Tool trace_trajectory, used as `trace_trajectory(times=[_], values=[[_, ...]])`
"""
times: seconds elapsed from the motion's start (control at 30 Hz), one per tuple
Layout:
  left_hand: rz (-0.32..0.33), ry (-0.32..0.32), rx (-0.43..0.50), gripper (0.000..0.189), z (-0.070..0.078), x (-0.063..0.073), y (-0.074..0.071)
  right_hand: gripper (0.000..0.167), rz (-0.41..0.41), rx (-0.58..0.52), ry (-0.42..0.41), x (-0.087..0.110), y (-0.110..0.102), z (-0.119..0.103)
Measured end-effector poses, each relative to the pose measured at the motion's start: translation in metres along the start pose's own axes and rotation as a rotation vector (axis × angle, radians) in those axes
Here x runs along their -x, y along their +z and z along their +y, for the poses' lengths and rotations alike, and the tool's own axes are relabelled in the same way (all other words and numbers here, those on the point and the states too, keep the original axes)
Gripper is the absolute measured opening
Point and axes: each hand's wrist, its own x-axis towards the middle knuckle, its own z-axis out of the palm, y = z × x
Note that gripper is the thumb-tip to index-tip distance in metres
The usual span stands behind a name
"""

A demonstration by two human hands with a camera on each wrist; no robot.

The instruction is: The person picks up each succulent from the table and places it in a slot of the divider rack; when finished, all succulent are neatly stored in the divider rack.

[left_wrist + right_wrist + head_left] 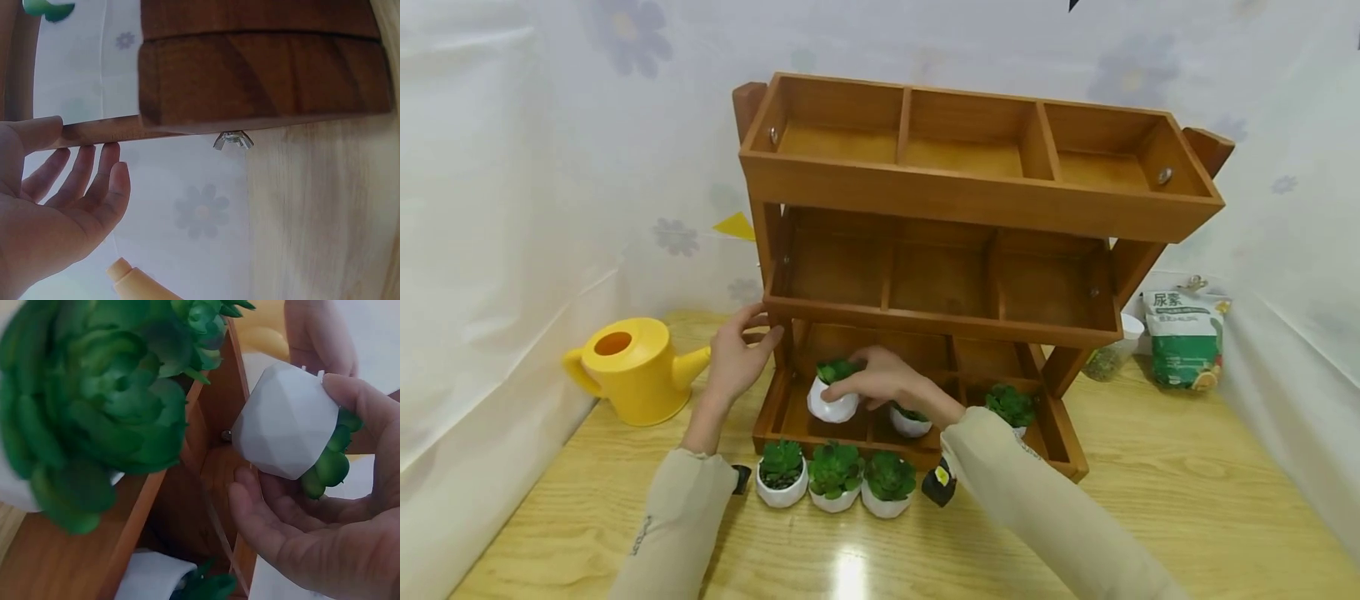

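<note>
My right hand [883, 379] holds a white faceted pot [284, 422] with a green succulent [837, 370], thumb and fingers near its rim. That pot is tilted, over the left compartment of the bottom tier of a wooden three-tier plant stand [977, 196]. With thumb and fingertips on either side, my left hand [741, 354] grips the stand's left upright [100, 130]. One potted succulent [910, 421] sits in the bottom tier's middle compartment, partly hidden by my right hand; another potted succulent [1011, 407] is in the right one.
Three potted succulents [835, 475] line the table in front of the stand. A yellow watering can [643, 375] stands left. Behind the stand's right side are a clear jar [1105, 360] with a white lid and a green-and-white bag [1186, 342]. A wing nut [233, 139] sticks out from the frame.
</note>
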Motion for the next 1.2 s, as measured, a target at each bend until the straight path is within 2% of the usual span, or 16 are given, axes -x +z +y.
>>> trace_trajectory(times=[0.1, 0.3, 0.5, 0.63, 0.73, 0.9, 1.2], values=[[-0.002, -0.003, -0.002, 0.040, 0.001, 0.000, 0.000, 0.082, -0.016, 0.029, -0.013, -0.006, 0.004, -0.003], [-0.013, -0.013, -0.009, 0.039, 0.001, 0.001, 0.002, 0.078, -0.040, 0.039, 0.015, -0.014, 0.012, 0.001], [-0.016, -0.029, -0.016, 0.040, 0.000, 0.001, 0.002, 0.078, -0.030, 0.145, -0.022, -0.021, 0.015, 0.002], [-0.014, -0.030, -0.019, 0.040, 0.000, 0.000, 0.001, 0.075, -0.023, 0.262, -0.058, -0.027, 0.015, -0.002], [-0.011, -0.028, -0.020, 0.040, 0.000, 0.000, 0.001, 0.073, -0.011, 0.365, -0.101, -0.032, 0.016, -0.003], [-0.016, -0.019, -0.019, 0.040, -0.001, 0.001, 0.001, 0.070, 0.012, 0.449, -0.164, -0.037, 0.021, -0.003], [-0.011, -0.001, -0.015, 0.040, -0.001, 0.000, 0.000, 0.071, 0.019, 0.440, -0.224, -0.038, 0.029, -0.002]])
